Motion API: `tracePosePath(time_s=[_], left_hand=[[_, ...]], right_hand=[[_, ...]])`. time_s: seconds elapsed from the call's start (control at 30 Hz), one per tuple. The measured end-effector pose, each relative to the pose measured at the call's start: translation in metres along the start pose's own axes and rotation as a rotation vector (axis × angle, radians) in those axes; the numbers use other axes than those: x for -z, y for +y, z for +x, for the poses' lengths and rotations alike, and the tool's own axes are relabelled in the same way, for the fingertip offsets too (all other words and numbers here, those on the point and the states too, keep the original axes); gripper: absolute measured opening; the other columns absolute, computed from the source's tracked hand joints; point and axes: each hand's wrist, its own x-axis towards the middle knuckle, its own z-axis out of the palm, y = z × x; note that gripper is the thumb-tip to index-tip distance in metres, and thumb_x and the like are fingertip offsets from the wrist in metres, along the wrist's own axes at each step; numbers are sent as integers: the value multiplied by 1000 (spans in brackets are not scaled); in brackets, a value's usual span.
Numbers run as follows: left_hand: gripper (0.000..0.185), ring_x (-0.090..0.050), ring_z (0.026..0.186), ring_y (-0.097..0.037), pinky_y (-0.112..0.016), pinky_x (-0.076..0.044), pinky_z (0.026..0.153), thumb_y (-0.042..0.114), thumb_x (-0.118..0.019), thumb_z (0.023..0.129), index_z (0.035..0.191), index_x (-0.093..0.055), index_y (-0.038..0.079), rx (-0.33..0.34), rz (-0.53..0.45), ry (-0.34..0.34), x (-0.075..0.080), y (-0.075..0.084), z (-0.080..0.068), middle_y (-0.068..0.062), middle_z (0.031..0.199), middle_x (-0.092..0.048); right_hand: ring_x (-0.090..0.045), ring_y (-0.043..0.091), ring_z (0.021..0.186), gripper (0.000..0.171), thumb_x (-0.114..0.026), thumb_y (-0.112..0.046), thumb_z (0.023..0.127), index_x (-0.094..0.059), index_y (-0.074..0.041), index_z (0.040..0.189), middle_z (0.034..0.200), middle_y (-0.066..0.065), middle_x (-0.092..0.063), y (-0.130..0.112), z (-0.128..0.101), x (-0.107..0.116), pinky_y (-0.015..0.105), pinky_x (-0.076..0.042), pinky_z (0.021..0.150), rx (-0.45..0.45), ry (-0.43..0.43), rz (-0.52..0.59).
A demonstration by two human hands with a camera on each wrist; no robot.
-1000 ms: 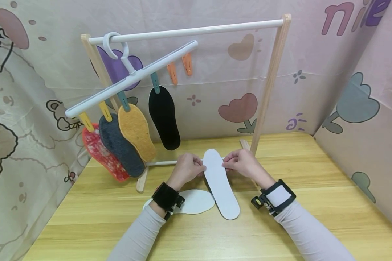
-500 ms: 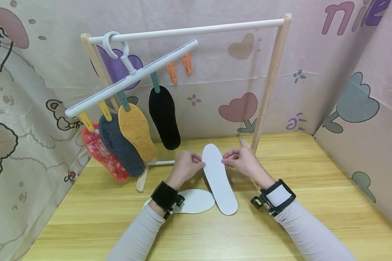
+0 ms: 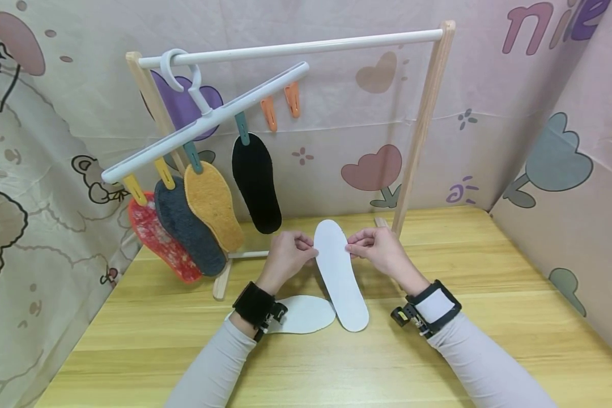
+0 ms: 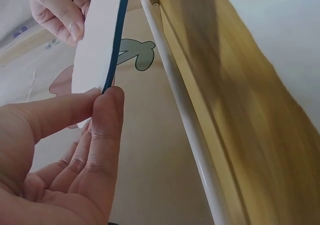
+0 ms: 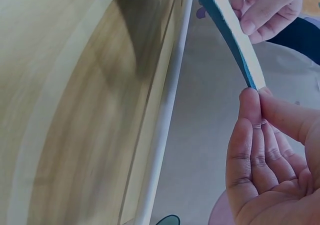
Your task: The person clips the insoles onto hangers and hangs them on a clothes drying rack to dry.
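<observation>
Between my two hands a white insole [image 3: 340, 277] is held tilted, its upper part away from me. My left hand [image 3: 289, 255] pinches its left edge with thumb and fingertips. On the opposite edge, my right hand [image 3: 379, 249] pinches it the same way. Both wrist views show a dark blue-green underside along the insole's edge [image 4: 118, 40]. A second white insole [image 3: 306, 315] lies flat on the table, partly hidden behind my left wrist. From a white hanger [image 3: 209, 121] hang a red insole [image 3: 164, 241], a dark grey insole [image 3: 190, 229], a yellow insole [image 3: 214, 204] and a black insole [image 3: 256, 184].
The hanger hooks over the top bar [image 3: 296, 45] of a wood-and-white rack. Two orange clips [image 3: 292, 101] hang at its right end, holding nothing. Yellow clips [image 3: 164, 174] and teal clips [image 3: 192, 157] grip the hanging insoles. A printed cloth [image 3: 306, 170] stands behind the wooden table [image 3: 438, 340].
The held insole has moved slightly up and away from me, and both hands have moved with it. The hanging insoles and the one on the table stay put.
</observation>
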Motion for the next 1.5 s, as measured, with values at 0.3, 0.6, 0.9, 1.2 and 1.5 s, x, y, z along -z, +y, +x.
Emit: tracePosePath(time_s=[0.3,0.6,0.9,1.2,1.5], left_hand=[[14,-82,86,-37,-31,-67,74,6,-86,90,100,-79,0,-38,-7,28,8,3,1,-15,92,-82],[13,-82,82,-29,-32,-68,74,7,-87,89,99,-81,1,-32,-55,35,18,6,3,-14,91,-81],[11,-79,78,-22,-36,-68,78,6,-86,90,99,-80,2,-23,-109,44,29,9,4,-14,91,-79],[12,-77,76,-18,-30,-67,75,8,-86,91,99,-80,2,-58,-97,46,38,14,5,-13,91,-79],[14,-80,78,-20,-33,-68,78,11,-86,92,102,-82,3,-49,-80,57,45,19,6,-14,94,-80]], right_hand=[[-81,39,91,20,-80,-16,98,-78,1,108,94,15,-82,-4,1,1,41,-66,82,19,25,20],[-82,38,85,15,-82,-13,96,-80,0,104,87,13,-83,-12,6,1,53,-28,133,64,66,20],[-82,27,82,17,-83,-17,96,-80,-2,103,91,14,-83,-21,13,1,24,-60,66,80,59,36],[-82,32,87,20,-84,-18,95,-81,-2,107,92,13,-83,-30,19,4,21,-55,66,96,63,8],[-77,8,77,18,-83,-19,96,-81,-3,105,90,12,-83,-37,24,6,22,-54,68,103,62,19]])
